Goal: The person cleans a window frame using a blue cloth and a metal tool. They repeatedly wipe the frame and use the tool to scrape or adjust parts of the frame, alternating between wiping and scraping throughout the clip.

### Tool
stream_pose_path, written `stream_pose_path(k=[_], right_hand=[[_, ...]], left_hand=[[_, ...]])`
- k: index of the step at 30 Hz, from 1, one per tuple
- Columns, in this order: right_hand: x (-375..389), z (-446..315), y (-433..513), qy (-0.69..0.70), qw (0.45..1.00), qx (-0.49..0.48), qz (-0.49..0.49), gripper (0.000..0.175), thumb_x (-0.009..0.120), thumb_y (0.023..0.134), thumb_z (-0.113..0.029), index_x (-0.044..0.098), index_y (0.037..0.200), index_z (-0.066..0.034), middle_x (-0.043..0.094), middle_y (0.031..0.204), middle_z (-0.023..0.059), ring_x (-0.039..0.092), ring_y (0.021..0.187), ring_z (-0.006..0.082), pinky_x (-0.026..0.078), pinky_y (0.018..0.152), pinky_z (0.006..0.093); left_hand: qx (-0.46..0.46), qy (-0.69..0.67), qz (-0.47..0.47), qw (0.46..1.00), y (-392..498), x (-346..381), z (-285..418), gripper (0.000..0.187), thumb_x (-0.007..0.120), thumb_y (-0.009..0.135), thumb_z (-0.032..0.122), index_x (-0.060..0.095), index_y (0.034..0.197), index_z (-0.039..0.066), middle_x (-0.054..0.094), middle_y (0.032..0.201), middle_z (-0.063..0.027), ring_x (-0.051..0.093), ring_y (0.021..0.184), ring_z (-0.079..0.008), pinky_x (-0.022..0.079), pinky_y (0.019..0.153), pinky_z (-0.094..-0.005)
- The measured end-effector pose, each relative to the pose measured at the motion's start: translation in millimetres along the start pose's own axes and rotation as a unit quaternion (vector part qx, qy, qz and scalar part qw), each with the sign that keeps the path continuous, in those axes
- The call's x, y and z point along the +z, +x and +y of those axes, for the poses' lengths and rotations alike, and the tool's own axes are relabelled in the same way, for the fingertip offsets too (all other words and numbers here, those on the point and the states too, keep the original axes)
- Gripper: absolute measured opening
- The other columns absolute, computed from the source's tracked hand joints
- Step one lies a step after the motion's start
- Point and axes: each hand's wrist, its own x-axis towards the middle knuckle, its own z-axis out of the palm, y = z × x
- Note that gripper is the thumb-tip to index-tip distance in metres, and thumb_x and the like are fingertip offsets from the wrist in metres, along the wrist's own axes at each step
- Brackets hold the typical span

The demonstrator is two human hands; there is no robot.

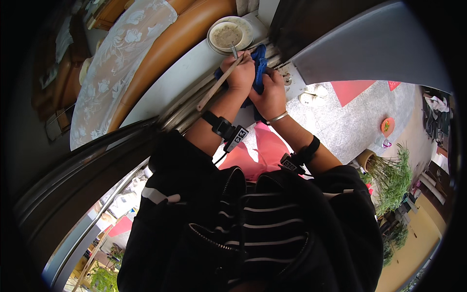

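My left hand [240, 75] is closed around a thin wooden stick [215, 89], which slants back over my wrist. A small metal piece [234, 51] sticks up beside its knuckles; what it belongs to cannot be told. A bunched blue cloth [259, 65] lies between my two hands, over the sliding-window track [189, 104]. My right hand [270, 91] grips the cloth's near side, with its fingertips partly hidden. Just beyond my left hand stands a pale bowl [210, 35] of murky grey-brown content, set on a wider dish [249, 31].
A white sill [164, 78] runs along the track, beside a brown leather sofa [197, 22] with a lace cover [124, 47]. The dark window frame [73, 175] is at left, a grey panel [365, 43] at right. White shoes [313, 95] and a potted plant [394, 179] stand on the floor.
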Motion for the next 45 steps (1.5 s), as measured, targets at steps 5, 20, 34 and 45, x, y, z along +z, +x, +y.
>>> stream_pose_path(k=[5,20,34,45], right_hand=[[-8.4,5.3,4.4,-0.031,0.998,0.056,0.02,0.037,0.079,0.073,-0.019,0.066,0.096,0.0071,0.062,0.108,0.0247,0.058,0.101,0.042,0.048,0.091,0.0439],[-10.6,-22.5,-21.4,0.038,0.987,-0.096,-0.127,0.033,0.075,0.064,-0.014,0.062,0.09,0.002,0.057,0.114,0.0204,0.054,0.098,0.0397,0.048,0.088,0.0455],[9.7,-57.1,-4.1,-0.028,0.998,-0.017,-0.047,0.059,0.074,0.075,-0.019,0.053,0.126,0.0002,0.055,0.119,0.0192,0.055,0.1,0.0406,0.05,0.086,0.0464],[18.1,-44.6,39.5,-0.326,0.926,0.022,-0.191,0.052,0.063,0.083,-0.017,0.058,0.135,-0.0123,0.058,0.117,0.0094,0.061,0.104,0.0337,0.058,0.073,0.0439]], left_hand=[[0.004,-0.04,-0.042,0.998,10.9,24.1,1.2,0.018,0.065,0.092,0.005,0.068,0.076,-0.001,0.068,0.065,-0.0051,0.06,0.056,-0.0112,0.049,0.058,-0.0252],[-0.044,-0.028,-0.121,0.991,-39.4,-91.1,18.0,0.016,0.066,0.097,0.017,0.074,0.098,0.003,0.069,0.076,0.0001,0.044,0.053,-0.0011,0.035,0.047,-0.0206],[-0.068,0.012,0.031,0.997,-66.4,-182.1,34.0,0.026,0.064,0.097,0.013,0.067,0.074,0.001,0.046,0.053,0.0061,0.039,0.047,-0.0016,0.027,0.046,-0.0209],[-0.082,-0.02,0.013,0.996,-76.5,-185.4,36.4,0.017,0.064,0.097,0.013,0.07,0.087,0.002,0.059,0.061,0.0029,0.042,0.05,-0.0017,0.031,0.047,-0.0196]])
